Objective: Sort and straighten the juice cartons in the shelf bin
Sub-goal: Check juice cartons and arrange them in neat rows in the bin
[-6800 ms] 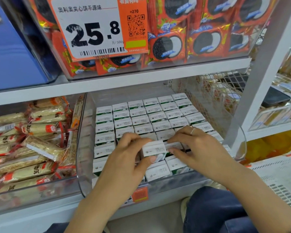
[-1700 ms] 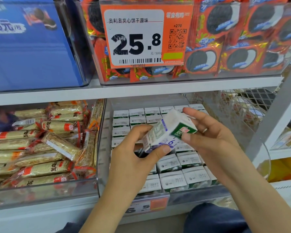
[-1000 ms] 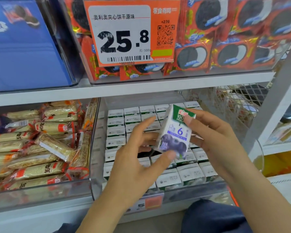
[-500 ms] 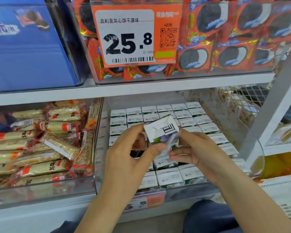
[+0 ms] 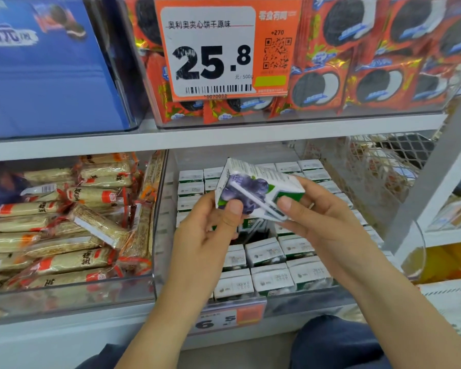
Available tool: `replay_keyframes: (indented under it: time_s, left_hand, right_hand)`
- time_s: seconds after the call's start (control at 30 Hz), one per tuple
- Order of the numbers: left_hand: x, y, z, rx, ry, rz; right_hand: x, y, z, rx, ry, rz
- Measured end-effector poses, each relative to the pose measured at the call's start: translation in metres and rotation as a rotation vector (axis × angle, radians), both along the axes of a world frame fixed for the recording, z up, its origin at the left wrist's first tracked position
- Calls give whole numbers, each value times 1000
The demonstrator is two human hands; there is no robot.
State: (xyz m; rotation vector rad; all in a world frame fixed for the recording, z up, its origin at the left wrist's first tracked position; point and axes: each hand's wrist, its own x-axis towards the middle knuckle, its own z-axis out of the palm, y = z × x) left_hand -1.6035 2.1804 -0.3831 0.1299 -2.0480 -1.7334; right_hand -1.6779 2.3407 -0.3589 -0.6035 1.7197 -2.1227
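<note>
— Where is the carton?

— A carton (image 5: 253, 191) with blueberries printed on it is held up over the clear bin (image 5: 160, 235), tilted, its wrapped straw (image 5: 253, 199) running slantwise across the face toward the camera. It sits between the two hands, above a dark gap (image 5: 253, 237) in the rows of cartons (image 5: 272, 278) standing in the bin.

— And the hands?

— The left hand (image 5: 208, 235) pinches the carton's lower left corner, thumb curled onto the printed face, fingers behind it. The right hand (image 5: 322, 219) grips the right end, thumb on the front edge beside the straw, fingers curled round the back; a ring shows on one finger. Both forearms come up from the bottom of the view.

— What surrounds it?

— The rows stand upright with white tops showing, filling the bin from front to back apart from the gap under the lifted carton. Left of the bin, a second clear bin holds wrapped snack bars (image 5: 64, 230) piled loosely. On the shelf (image 5: 224, 139) above, red biscuit packs (image 5: 370, 83) sit behind an orange price tag (image 5: 224, 49) reading 25.8, with a blue box (image 5: 45, 75) to their left. A smaller price tag (image 5: 229, 318) hangs on the bin's front lip. A wire basket (image 5: 370, 166) stands to the right, behind a white upright (image 5: 437, 166).
</note>
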Motion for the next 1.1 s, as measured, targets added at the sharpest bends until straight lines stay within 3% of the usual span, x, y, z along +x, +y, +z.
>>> replay_keyframes:
  time_s: [0.07,0.17,0.27,0.5,0.77,0.97,1.1]
  left_hand:
    - [0,-4,-5,-216,-80,40]
    - [1,-3,-9,-644,-200,93]
    - [0,4,-13,-851,-299,19]
    - [-5,4,-13,-811,-410,-96]
    - [-8,4,-12,-887,-368,-177]
    - [-4,4,-13,-849,-359,-106]
    - [0,4,-10,-829,-258,19]
  right_hand:
    - [-3,5,5,114,186,-120]
    - [-7,11,6,488,592,-346]
    - [-11,11,2,703,833,-364]
    - [-16,12,0,721,885,-272]
    - [-19,11,-3,756,908,-232]
    - [-18,4,-9,834,977,-112]
    - [-20,0,-15,873,986,-77]
